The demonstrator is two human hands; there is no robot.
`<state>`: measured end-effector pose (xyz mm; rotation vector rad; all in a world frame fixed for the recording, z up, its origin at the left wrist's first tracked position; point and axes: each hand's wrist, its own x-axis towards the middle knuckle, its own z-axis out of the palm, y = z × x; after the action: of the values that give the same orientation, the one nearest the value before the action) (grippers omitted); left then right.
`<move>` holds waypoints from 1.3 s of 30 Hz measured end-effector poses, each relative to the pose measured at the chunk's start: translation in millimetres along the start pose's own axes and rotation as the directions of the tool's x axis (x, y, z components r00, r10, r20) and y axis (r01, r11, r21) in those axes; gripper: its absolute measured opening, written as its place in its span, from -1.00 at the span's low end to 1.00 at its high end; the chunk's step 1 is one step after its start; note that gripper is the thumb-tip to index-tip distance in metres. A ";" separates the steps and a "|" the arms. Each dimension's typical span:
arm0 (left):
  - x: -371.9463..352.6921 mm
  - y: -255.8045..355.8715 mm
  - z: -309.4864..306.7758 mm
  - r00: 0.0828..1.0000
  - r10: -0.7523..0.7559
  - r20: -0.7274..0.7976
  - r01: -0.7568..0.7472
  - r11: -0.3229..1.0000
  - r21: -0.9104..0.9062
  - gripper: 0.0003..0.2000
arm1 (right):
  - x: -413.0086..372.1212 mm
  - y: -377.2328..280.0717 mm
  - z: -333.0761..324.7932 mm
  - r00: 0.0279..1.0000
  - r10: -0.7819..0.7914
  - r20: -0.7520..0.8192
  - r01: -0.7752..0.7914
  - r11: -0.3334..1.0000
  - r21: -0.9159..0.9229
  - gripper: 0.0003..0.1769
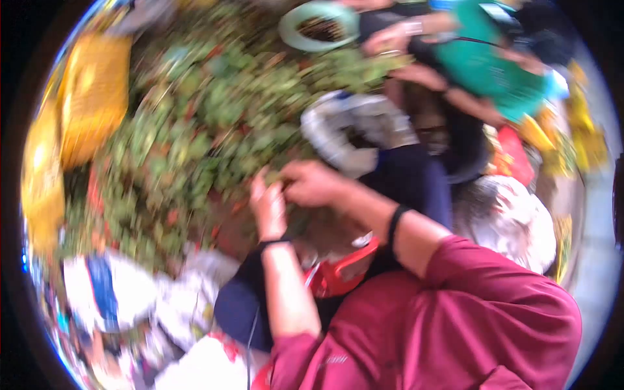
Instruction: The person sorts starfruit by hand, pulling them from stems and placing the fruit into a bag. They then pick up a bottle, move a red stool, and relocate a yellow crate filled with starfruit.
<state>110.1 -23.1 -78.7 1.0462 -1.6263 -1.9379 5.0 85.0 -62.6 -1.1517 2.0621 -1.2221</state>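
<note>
My left hand point(268, 207) and my right hand point(313, 184) meet in front of my lap, fingertips close together. The fingers of both are bent and pressed together. A small greenish bit shows between them, too blurred to name. Just beyond lies a wide heap of green leafy plants point(214, 117) with reddish and brown bits. To the right of the heap, close to my right hand, an open white sack point(328, 133) stands with its rim rolled down and a dark inside.
Yellow woven sacks point(97, 97) stand at the left. A co-worker in a green shirt point(491, 58) reaches over the heap's far right, near a pale green basin point(318, 26) with dark contents. White sacks point(107, 292) lie lower left; something red point(341, 270) is by my lap.
</note>
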 end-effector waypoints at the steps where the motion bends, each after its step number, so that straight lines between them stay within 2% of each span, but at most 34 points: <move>1: 1.8 -19.7 1.1 0.999 0.023 0.043 -0.016 0.990 -0.142 -0.42 | -8.3 -6.8 -5.4 0.997 0.073 0.003 -0.073 0.996 -0.050 -0.70; 2: -9.1 -11.7 3.6 0.994 -0.002 0.112 0.020 0.988 -0.155 -0.38 | -16.8 -2.2 -3.2 0.994 0.097 -0.040 -0.097 0.995 -0.007 -0.70; 4: -25.1 1.9 16.5 0.990 0.109 0.093 -0.120 0.985 0.126 -0.32 | -31.7 -9.7 -15.9 0.988 0.156 -0.009 -0.156 0.988 0.011 -0.68; 6: -33.2 -4.7 22.6 0.963 0.245 0.114 -0.269 0.909 0.317 -0.29 | -42.5 -1.5 -13.5 0.976 0.201 -0.079 -0.199 0.980 0.026 -0.68; 8: -27.2 -8.3 19.0 0.926 0.159 0.341 -0.264 0.920 0.288 -0.34 | -55.9 -2.4 -20.1 0.928 0.342 -0.147 -0.330 0.938 0.102 -0.67; 9: -38.2 8.3 27.7 0.920 0.022 0.390 -0.116 0.969 0.219 -0.41 | -62.1 1.1 -21.7 0.928 0.319 -0.192 -0.305 0.947 0.098 -0.64; 12: -40.7 18.2 40.8 0.856 -0.121 0.502 -0.018 0.965 0.262 -0.51 | -74.4 6.7 -31.9 0.905 0.334 -0.262 -0.310 0.942 0.132 -0.62; 13: -46.9 22.6 48.8 0.867 -0.130 0.481 0.010 0.970 0.244 -0.60 | -77.9 7.4 -37.4 0.909 0.326 -0.260 -0.306 0.945 0.115 -0.62; 15: -52.5 23.2 56.2 0.850 -0.180 0.496 0.107 0.979 0.173 -0.64 | -83.8 10.4 -48.9 0.919 0.303 -0.251 -0.294 0.953 0.072 -0.62; 17: -49.4 14.4 60.2 0.797 -0.227 0.560 0.234 0.970 0.060 -0.70 | -91.6 14.4 -61.2 0.926 0.270 -0.263 -0.269 0.962 0.040 -0.62; 20: -53.7 14.1 70.7 0.760 -0.219 0.612 0.279 0.960 -0.001 -0.74 | -96.3 23.6 -59.3 0.927 0.209 -0.310 -0.212 0.977 0.026 -0.62; 21: -53.6 14.5 73.5 0.751 -0.247 0.612 0.279 0.959 0.044 -0.77 | -97.4 25.4 -58.3 0.923 0.200 -0.328 -0.202 0.979 0.027 -0.62; 25: -45.3 8.4 68.5 0.619 -0.272 0.737 0.364 0.930 0.038 -0.73 | -102.0 26.9 -54.5 0.922 0.154 -0.354 -0.156 0.987 0.023 -0.63; 28: -57.9 9.0 76.6 0.674 -0.319 0.667 0.441 0.897 -0.017 -0.72 | -104.2 26.2 -56.3 0.936 0.120 -0.331 -0.137 0.990 -0.030 -0.66; 30: -53.3 2.9 71.4 0.673 -0.343 0.655 0.480 0.877 -0.034 -0.69 | -106.5 25.8 -57.8 0.957 0.085 -0.277 -0.116 0.989 -0.097 -0.67; 32: -52.0 -2.4 64.1 0.695 -0.378 0.612 0.504 0.862 -0.040 -0.71 | -109.3 24.5 -57.4 0.952 0.098 -0.291 -0.124 0.990 -0.073 -0.68; 35: -61.5 2.0 61.9 0.762 -0.349 0.546 0.311 0.936 0.164 -0.78 | -106.8 27.6 -47.6 0.957 0.098 -0.272 -0.111 0.993 -0.035 -0.68; 38: -52.7 -13.9 47.0 0.822 -0.320 0.471 0.237 0.945 0.226 -0.84 | -106.0 24.3 -46.6 0.981 0.104 -0.162 -0.117 0.990 -0.073 -0.69; 39: -74.9 3.7 58.7 0.839 -0.263 0.476 0.150 0.953 0.261 -0.81 | -106.7 21.4 -47.4 0.987 0.119 -0.108 -0.129 0.988 -0.086 -0.69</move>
<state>113.2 68.1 -51.3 0.8582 -2.1183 -2.3733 18.0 203.0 -59.8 -1.0019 2.2523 -1.1587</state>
